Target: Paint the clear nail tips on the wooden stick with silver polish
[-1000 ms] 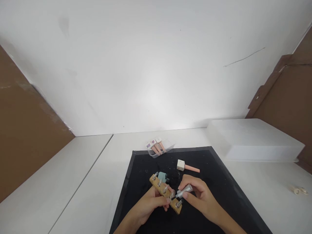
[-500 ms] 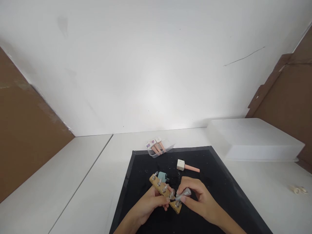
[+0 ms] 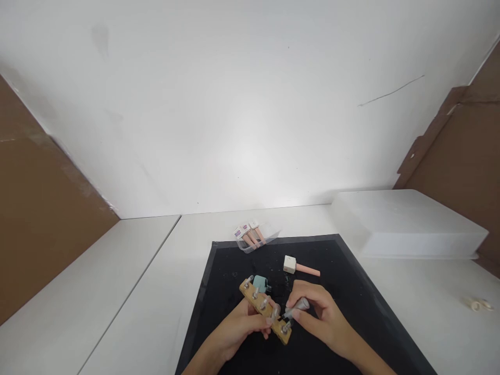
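Open passage: the table (image 3: pixel 128 291) left of the black mat (image 3: pixel 222 276). The left hand (image 3: pixel 238 330) with a wooden bar (image 3: pixel 258 301) and the right hand (image 3: pixel 318 315) with a silver brush (image 3: pixel 299 304) fill the mat's near centre. Beyond them a teal bottle (image 3: pixel 261 284), a pink-capped bottle (image 3: pixel 300 267) and a clear tray (image 3: pixel 273 234) obstruct. A white box (image 3: pixel 406 224) blocks the right rear.

No legible text found. Small labels on the pink-handled items (image 3: pixel 249 234) at the mat's (image 3: pixel 351 291) far edge are too blurred to read.
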The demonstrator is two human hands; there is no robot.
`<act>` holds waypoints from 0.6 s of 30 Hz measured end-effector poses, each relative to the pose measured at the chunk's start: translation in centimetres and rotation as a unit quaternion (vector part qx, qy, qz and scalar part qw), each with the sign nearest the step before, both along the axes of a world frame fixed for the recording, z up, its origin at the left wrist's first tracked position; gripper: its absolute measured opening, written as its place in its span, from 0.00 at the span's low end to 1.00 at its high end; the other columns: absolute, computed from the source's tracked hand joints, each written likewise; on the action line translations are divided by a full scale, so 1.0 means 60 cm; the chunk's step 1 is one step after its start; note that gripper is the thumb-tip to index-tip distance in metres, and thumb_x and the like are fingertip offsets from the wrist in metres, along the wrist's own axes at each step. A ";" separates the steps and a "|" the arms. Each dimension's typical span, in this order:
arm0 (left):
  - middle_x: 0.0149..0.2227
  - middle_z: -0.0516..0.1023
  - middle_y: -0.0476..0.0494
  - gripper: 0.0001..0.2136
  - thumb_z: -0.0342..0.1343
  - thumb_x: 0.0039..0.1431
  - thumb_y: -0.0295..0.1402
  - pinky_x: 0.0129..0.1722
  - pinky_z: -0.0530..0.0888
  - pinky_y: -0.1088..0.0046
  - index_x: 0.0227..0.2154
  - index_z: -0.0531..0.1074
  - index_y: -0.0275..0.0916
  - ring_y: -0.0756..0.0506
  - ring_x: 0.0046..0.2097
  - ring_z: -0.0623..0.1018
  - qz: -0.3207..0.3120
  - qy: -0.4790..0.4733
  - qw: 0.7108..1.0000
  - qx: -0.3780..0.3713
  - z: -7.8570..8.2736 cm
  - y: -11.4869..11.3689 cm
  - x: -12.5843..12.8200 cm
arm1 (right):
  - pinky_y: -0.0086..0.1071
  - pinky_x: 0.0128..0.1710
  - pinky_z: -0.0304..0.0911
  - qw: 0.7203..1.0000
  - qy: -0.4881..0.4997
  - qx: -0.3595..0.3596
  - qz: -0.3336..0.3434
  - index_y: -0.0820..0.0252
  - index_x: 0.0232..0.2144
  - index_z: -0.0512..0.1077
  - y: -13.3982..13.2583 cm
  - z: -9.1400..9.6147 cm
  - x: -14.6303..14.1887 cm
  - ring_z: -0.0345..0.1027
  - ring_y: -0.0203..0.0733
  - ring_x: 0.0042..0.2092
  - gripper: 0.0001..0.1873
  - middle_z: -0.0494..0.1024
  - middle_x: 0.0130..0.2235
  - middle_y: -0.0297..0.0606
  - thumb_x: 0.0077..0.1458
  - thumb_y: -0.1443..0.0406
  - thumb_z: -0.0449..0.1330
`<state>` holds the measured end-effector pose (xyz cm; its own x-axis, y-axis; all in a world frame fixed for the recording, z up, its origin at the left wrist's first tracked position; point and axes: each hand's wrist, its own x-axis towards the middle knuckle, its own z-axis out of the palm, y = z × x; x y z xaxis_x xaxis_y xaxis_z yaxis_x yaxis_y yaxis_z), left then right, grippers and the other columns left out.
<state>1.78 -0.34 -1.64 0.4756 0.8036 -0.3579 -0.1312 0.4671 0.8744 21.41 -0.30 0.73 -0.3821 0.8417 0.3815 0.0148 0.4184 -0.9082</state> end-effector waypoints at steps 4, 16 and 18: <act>0.29 0.71 0.48 0.13 0.60 0.41 0.28 0.29 0.66 0.73 0.34 0.70 0.35 0.51 0.29 0.69 0.001 -0.002 1.000 0.001 -0.001 -0.001 -0.002 | 0.29 0.26 0.53 1.000 0.015 -0.019 -0.003 0.59 0.28 0.70 0.001 -0.003 0.001 0.57 0.36 0.26 0.07 0.63 0.25 0.32 0.54 0.63 0.56; 0.29 0.70 0.48 0.12 0.60 0.42 0.27 0.29 0.65 0.75 0.33 0.71 0.36 0.51 0.29 0.68 0.000 0.000 1.000 0.005 -0.003 0.000 -0.001 | 0.28 0.25 0.54 1.000 -0.015 -0.024 0.002 0.61 0.26 0.69 -0.002 0.001 0.000 0.56 0.36 0.25 0.12 0.62 0.24 0.31 0.54 0.58 0.55; 0.29 0.70 0.48 0.11 0.60 0.42 0.27 0.29 0.65 0.74 0.33 0.71 0.36 0.52 0.28 0.68 -0.001 0.001 1.000 0.003 -0.002 0.000 0.000 | 0.29 0.24 0.53 1.000 -0.017 -0.022 0.001 0.60 0.25 0.69 -0.001 0.001 0.000 0.56 0.36 0.25 0.12 0.62 0.23 0.32 0.54 0.58 0.55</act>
<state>1.77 -0.34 -1.75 0.4761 0.8053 -0.3533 -0.1294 0.4615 0.8776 21.41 -0.37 0.77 -0.3964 0.8565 0.3305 0.0442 0.3774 -0.9250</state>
